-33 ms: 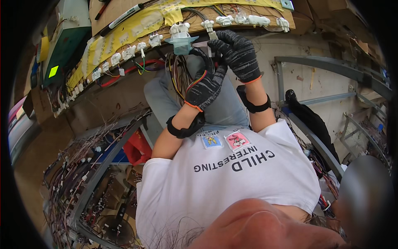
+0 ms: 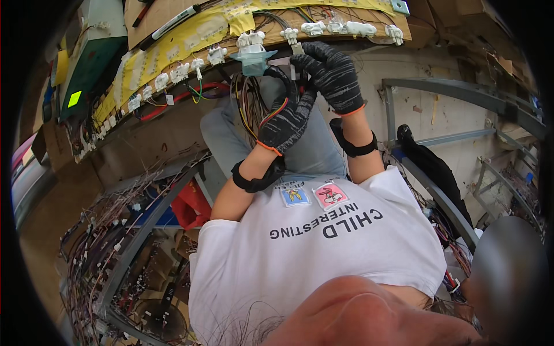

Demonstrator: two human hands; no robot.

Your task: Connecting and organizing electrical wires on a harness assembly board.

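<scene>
Both hands wear dark grey knit gloves with orange cuffs. My left hand [image 2: 287, 122] is closed around a bundle of wires [image 2: 247, 106] hanging below the board's edge. Some red and yellow strands lie across the back of that glove. Just above it, my right hand [image 2: 332, 78] pinches a small pale connector [image 2: 297, 49] between thumb and fingers. The connector meets the underside of a white socket [image 2: 289, 34] on the board's edge; how deep it sits I cannot tell. Left of it, a larger white holder [image 2: 251, 40] carries a translucent bluish piece [image 2: 254, 62].
A board covered in yellow tape [image 2: 187, 40] curves across the top, lined with several white sockets. A marker [image 2: 173, 24] lies on it. At left stands a green box with a lit panel [image 2: 74, 100]. Metal frames [image 2: 456, 86] and hanging wire bundles [image 2: 86, 254] flank me.
</scene>
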